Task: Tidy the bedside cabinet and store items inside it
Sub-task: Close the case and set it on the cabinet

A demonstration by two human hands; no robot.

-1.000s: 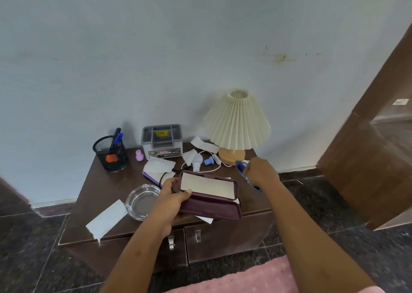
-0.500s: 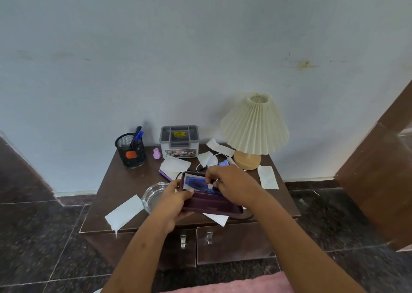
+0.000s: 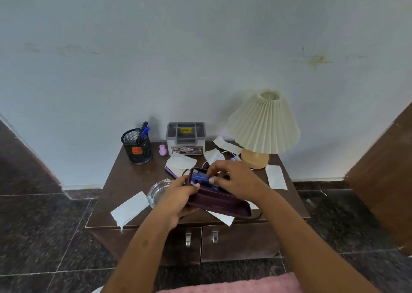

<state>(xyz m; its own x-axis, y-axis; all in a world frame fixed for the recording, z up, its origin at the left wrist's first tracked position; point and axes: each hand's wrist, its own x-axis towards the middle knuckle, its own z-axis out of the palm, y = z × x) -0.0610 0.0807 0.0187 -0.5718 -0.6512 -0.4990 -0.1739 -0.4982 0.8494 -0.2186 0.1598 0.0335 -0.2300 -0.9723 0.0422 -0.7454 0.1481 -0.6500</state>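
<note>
Two hands meet over the bedside cabinet [image 3: 124, 181]. Left hand [image 3: 176, 200] grips the left end of the open maroon case [image 3: 223, 204], fingers curled beneath it, above the cabinet's front edge. A blue item [image 3: 200, 178] lies inside; the right hand [image 3: 236, 181], fingers bent, pinches it.

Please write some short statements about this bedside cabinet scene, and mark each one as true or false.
1. The left hand holds the open dark purple case. True.
2. The two brown cabinet doors stand open. False: both are shut.
3. The right hand holds a blue object in the case with its fingers. True.
4. The black mesh pen cup lies on its side. False: it stands upright with pens in it.
5. The round clear glass ashtray sits on the floor. False: it is on the cabinet top, beside the case.
</note>
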